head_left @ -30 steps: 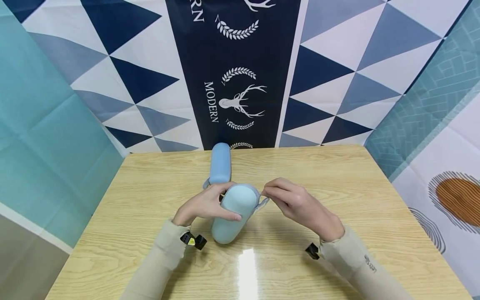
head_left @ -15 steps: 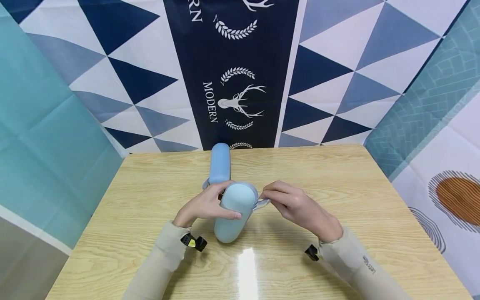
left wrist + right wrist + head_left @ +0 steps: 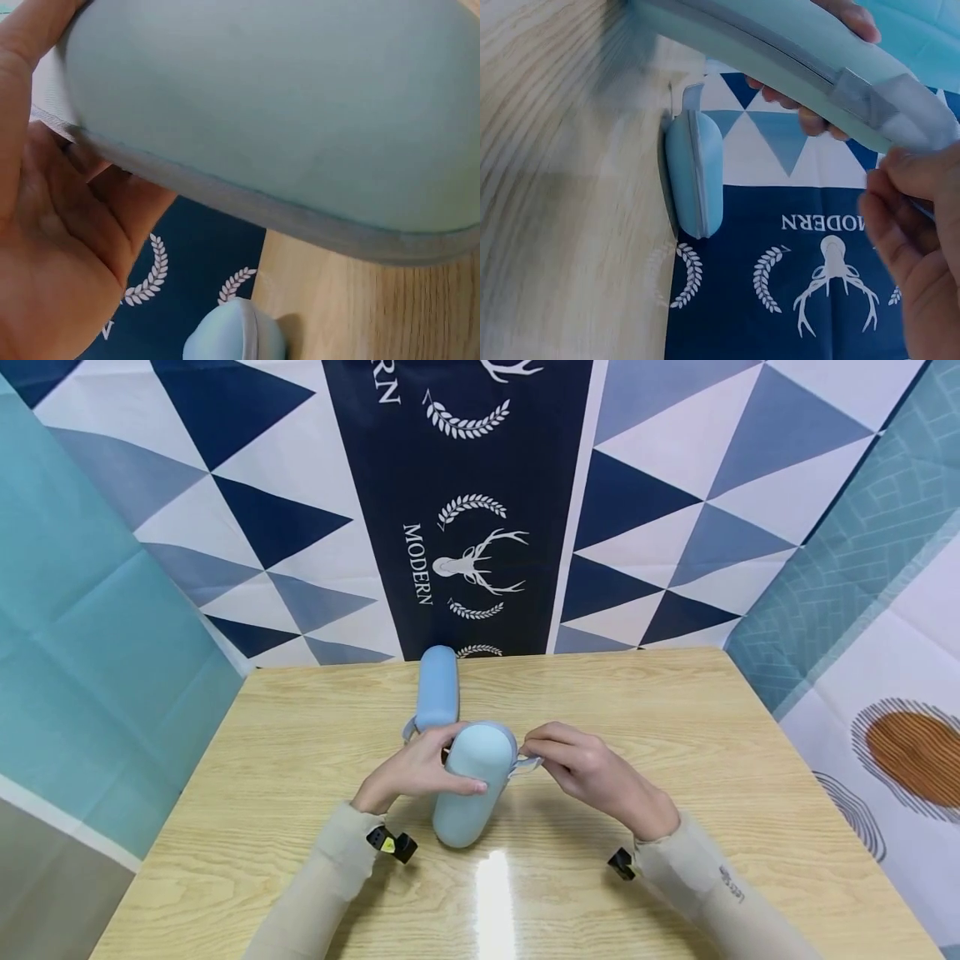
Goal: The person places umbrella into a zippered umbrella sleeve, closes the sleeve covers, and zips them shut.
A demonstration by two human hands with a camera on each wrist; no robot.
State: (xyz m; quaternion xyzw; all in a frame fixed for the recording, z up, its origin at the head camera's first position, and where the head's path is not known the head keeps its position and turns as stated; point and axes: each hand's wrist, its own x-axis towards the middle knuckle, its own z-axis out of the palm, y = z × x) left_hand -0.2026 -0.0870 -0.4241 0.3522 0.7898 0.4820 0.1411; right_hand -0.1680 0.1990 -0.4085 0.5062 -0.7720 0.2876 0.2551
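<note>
A pale mint zip case [image 3: 467,810] with rounded ends stands tilted over the table. My left hand [image 3: 420,767] grips its upper part, thumb across the front and fingers behind. A grey zipper band [image 3: 225,196] runs along its side in the left wrist view. From the upper right end sticks out a small grey strap loop [image 3: 528,765]. My right hand [image 3: 588,766] pinches with thumb and forefinger at the case's end beside this loop. In the right wrist view the fingertips [image 3: 900,161] are right at the zipper end; whatever small part they pinch is hidden.
A second, bluer zip case [image 3: 437,689] lies behind the left hand near the table's back edge, its strap [image 3: 408,728] pointing left. The wooden table [image 3: 637,702] ends at a patterned cloth backdrop [image 3: 480,510], with more cloth at both sides.
The mint case's lower end has swung slightly to the right, so it stands a little more upright. Both hands keep their hold, and the strap loop sticks out more to the right.
</note>
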